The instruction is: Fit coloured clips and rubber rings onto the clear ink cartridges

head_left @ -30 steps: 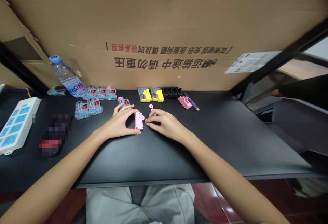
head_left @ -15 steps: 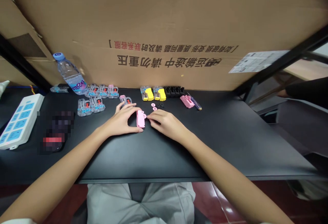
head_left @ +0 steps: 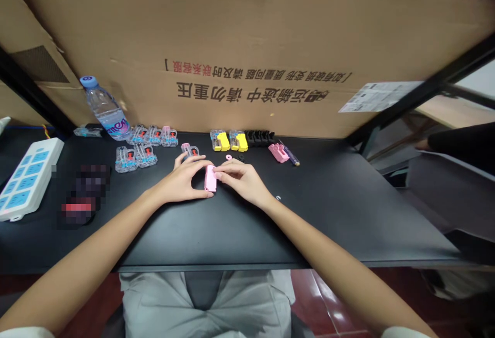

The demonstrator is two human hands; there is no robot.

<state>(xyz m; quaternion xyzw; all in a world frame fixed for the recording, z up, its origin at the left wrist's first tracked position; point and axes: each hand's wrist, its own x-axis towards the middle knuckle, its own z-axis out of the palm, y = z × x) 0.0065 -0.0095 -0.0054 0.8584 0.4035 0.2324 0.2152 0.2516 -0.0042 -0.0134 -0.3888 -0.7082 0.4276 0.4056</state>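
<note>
Thumb and fingers of my left hand [head_left: 184, 182] clasp a pink plastic housing [head_left: 210, 179] by its two ends, standing it on the black table. My right hand [head_left: 244, 181] is pinched against the housing's right side, and its fingertips cover the small pink ring seen there a moment earlier. Just beyond the right fingers lie a loose pink ring [head_left: 228, 157] and a black ring [head_left: 241, 157], partly hidden. A clear case with a pink end [head_left: 190, 150] sits behind my left fingers. A tiny white C-shaped piece [head_left: 278, 198] rests beside my right wrist.
Several clear cases [head_left: 136, 157] stand left of centre near a bottle [head_left: 106, 108]. Farther back are yellow-and-clear units [head_left: 220, 140], black parts [head_left: 260, 138], another pink housing [head_left: 278, 153] and a screwdriver [head_left: 291, 155]. A power strip [head_left: 31, 178] lies left; a cardboard box [head_left: 247, 34] walls the back.
My right hand has moved left and its fingertips now press against the housing, covering the pink ring. The tiny white piece has come into view by my right wrist.
</note>
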